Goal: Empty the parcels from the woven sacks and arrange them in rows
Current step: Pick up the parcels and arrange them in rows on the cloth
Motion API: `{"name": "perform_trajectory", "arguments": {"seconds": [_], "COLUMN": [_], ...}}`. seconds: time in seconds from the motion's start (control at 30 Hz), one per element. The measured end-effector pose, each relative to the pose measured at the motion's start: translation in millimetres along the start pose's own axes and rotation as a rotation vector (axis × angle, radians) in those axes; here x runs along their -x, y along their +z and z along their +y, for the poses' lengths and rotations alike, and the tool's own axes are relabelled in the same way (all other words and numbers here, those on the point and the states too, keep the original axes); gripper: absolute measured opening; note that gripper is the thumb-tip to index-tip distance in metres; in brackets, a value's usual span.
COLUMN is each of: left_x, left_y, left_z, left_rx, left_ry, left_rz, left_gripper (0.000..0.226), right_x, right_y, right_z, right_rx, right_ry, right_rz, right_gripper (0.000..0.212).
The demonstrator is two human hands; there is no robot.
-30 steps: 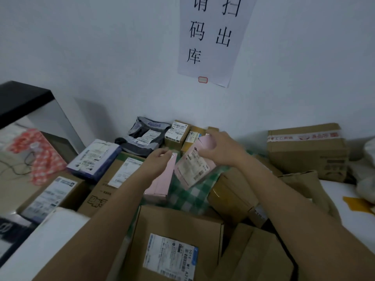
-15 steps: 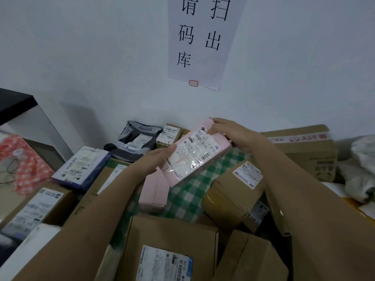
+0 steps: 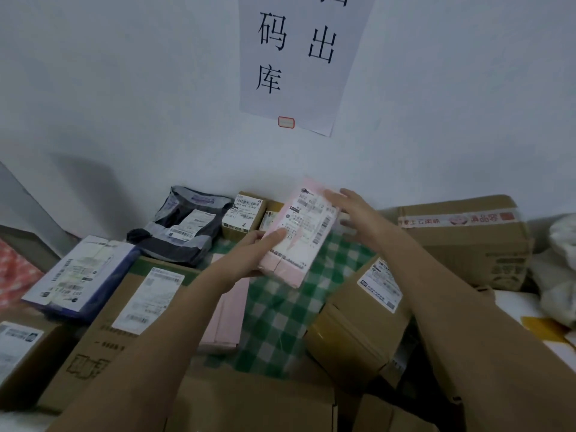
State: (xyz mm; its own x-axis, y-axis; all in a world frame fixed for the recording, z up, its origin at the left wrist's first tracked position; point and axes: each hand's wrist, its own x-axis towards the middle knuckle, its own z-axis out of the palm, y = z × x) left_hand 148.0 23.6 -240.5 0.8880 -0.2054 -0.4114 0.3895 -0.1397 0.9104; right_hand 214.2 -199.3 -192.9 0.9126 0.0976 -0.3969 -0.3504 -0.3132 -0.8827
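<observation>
The biggest parcel before you is the brown carton [image 3: 464,241] at the right by the wall, sealed with white tape printed in red. Next comes the long flat carton [image 3: 124,319] on the left, its white label facing up, and the tilted brown box [image 3: 358,325] under your right forearm, also labelled. A white-and-blue flat parcel [image 3: 78,275] lies further left, and a grey plastic mailer [image 3: 187,226] sits crumpled against the wall beside a small brown box [image 3: 244,215].

All of them rest on or around a green checked cloth [image 3: 280,313].

The pink box [image 3: 300,235] is raised above that cloth, tilted, its far end toward the wall. It is slim, pale pink, with a large white shipping label covering most of its upper face and barcodes along the edges. Your left hand [image 3: 249,254] grips its near end, thumb laid across the label. Your right hand [image 3: 355,210] has straight, spread fingers touching the far end, not clasping it. A second pink box [image 3: 227,319] lies flat under your left forearm.
</observation>
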Motion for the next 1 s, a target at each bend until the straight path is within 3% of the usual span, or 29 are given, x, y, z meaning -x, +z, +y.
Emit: {"name": "perform_trajectory", "arguments": {"seconds": [0.2, 0.27, 0.4, 0.47, 0.57, 0.63, 0.7, 0.83, 1.0], "left_x": [-42, -47, -53, -61, -84, -102, -113, -126, -137], "left_y": [26, 34, 46, 47, 44, 40, 39, 39, 38], "left_z": [9, 13, 16, 9, -11, -24, -29, -34, -39], "left_rx": [0.077, 0.038, -0.004, -0.123, -0.422, -0.705, -0.923, -1.115, -1.175], "left_ry": [-0.025, -0.039, 0.018, 0.047, 0.081, 0.086, 0.063, 0.077, 0.164], "left_rz": [0.047, 0.041, -0.012, 0.078, 0.229, 0.236, 0.2, 0.17, 0.181], "left_gripper": [0.088, 0.095, 0.065, 0.069, 0.056, 0.042, 0.046, 0.056, 0.048], "right_x": [-9, -15, -23, -27, -37, -47, -56, -72, -83], "right_y": [6, 9, -1, -11, -19, -21, -22, -26, -30], "right_z": [32, 37, 40, 43, 50, 51, 51, 58, 69], "right_rx": [-0.244, -0.28, -0.285, -0.263, -0.216, -0.217, -0.222, -0.196, -0.106], "right_ry": [0.155, 0.148, 0.141, 0.193, 0.247, 0.273, 0.307, 0.362, 0.413], "right_rz": [-0.111, -0.091, -0.05, -0.046, 0.012, 0.063, 0.087, 0.109, 0.131], "right_gripper": [0.117, 0.103, 0.051, 0.037, 0.043, 0.041, 0.037, 0.034, 0.03]}}
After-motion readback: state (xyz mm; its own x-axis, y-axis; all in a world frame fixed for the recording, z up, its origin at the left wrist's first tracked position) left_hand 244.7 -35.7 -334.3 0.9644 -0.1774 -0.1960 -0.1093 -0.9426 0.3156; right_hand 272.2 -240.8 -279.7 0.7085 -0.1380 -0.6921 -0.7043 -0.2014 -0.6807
